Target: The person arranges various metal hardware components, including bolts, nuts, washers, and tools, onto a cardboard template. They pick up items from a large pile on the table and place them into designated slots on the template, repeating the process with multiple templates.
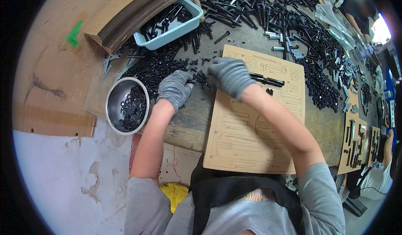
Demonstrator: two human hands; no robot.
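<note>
Bolts [274, 83] lie left-to-right on the card [255, 161], right ends angled slightly nearer; left hand [173, 89] and right hand [232, 76] curl, any hold unclear.

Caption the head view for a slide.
Gloved left fingers by a pile of small black parts, gloved right fingers over a printed cardboard sheet's edge.

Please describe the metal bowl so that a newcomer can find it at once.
Start at the left end of the grey worktable, beside the cardboard sheet. There, left of the person's gloved left hand, sits the round steel bowl with black rings inside. Its shiny metal and circular rim set it apart from the light blue rectangular tray farther back.
</note>
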